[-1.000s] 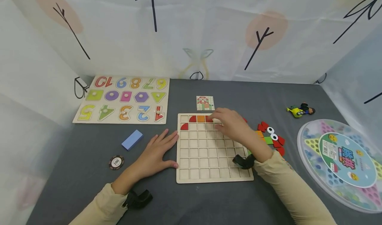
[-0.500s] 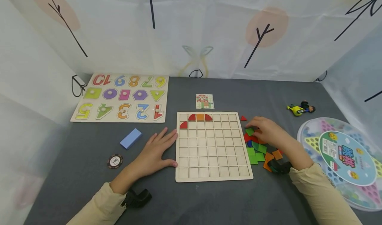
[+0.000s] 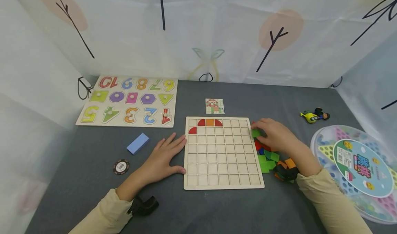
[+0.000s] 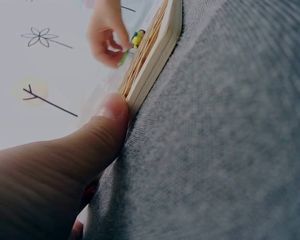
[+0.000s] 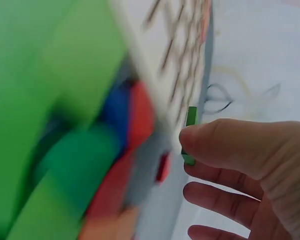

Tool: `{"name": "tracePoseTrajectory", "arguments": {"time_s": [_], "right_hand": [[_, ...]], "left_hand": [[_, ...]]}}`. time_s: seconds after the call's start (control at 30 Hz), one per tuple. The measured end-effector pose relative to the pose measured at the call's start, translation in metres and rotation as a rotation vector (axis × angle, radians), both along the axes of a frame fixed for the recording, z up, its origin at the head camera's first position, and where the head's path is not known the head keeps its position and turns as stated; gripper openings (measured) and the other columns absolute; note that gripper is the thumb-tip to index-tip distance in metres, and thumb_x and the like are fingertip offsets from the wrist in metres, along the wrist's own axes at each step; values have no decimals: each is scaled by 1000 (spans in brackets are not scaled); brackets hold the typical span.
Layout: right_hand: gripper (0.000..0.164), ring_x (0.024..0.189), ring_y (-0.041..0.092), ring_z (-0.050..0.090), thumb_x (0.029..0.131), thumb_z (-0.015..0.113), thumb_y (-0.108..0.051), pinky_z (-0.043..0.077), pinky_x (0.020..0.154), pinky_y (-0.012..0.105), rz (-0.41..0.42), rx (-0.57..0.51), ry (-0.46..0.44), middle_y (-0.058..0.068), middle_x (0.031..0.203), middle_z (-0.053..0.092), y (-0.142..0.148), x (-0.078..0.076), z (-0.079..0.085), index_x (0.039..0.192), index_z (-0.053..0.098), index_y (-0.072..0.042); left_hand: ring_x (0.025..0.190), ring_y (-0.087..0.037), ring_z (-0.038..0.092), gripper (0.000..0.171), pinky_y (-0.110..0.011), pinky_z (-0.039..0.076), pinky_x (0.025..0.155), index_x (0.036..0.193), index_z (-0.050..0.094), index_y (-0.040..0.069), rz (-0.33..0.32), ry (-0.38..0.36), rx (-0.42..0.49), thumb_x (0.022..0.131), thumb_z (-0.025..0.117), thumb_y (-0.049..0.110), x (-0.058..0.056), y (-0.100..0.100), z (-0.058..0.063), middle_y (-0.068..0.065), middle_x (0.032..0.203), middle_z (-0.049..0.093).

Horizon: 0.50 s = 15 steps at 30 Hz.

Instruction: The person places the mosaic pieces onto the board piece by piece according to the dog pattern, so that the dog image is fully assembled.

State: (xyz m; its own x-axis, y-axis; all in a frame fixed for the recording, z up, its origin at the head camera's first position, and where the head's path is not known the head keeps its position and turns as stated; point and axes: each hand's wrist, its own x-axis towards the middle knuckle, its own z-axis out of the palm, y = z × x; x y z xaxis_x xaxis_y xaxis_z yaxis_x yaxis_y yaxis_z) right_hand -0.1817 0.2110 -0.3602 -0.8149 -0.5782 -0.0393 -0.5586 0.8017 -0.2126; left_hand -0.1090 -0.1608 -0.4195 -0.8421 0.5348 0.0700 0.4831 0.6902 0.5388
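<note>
A wooden grid board (image 3: 221, 158) lies flat in the middle of the table. Its top rows hold a few red quarter-round tiles (image 3: 192, 130) and an orange square tile (image 3: 210, 122). Spread along the board's left edge, my left hand (image 3: 158, 160) has straight fingers; its thumb touches the side in the left wrist view. Over the board's right edge, my right hand (image 3: 277, 135) pinches a green tile (image 5: 191, 122) between thumb and finger. Loose green, red, blue and orange tiles (image 3: 263, 163) lie below and beside that hand, partly hidden by the wrist strap.
A small pattern card (image 3: 214, 106) lies behind the board. A number-and-shape puzzle (image 3: 124, 118) is at the back left, with a blue block (image 3: 138, 143) and a poker chip (image 3: 121, 166) in front of it. Right are toy figures (image 3: 314, 115) and a round game box (image 3: 363, 166).
My right hand has left the board's top row, leaving a red tile there, and moved right to the loose tiles. It now holds a green tile slightly nearer the board. My left hand stays put.
</note>
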Motion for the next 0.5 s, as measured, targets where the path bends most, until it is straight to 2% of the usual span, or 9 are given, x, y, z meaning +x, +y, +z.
{"name": "tracePoseTrajectory", "arguments": {"time_s": [0.1, 0.2, 0.5], "right_hand": [[32, 88, 20, 53, 77, 69, -13, 46, 70, 37, -6, -22, -3, 5, 99, 58, -24, -1, 6, 107, 60, -10], [30, 88, 18, 54, 76, 70, -17, 46, 71, 36, 23, -60, -3, 2, 96, 58, -54, -3, 9, 104, 60, -12], [16, 81, 10, 55, 76, 69, -16, 46, 70, 26, 206, -99, 42, -5, 90, 60, -138, -6, 1, 91, 66, -16]], "left_hand": [[136, -27, 8, 93, -53, 7, 104, 141, 26, 14, 0, 3, 2, 67, 67, 53, 0, -1, 0, 2, 147, 20], [136, -27, 8, 93, -52, 7, 105, 141, 26, 14, 2, 8, 2, 67, 67, 52, 0, -2, 0, 2, 147, 21], [136, -26, 8, 94, -53, 8, 104, 141, 27, 14, 4, 11, 0, 66, 67, 54, 0, 0, -2, 2, 147, 22]]}}
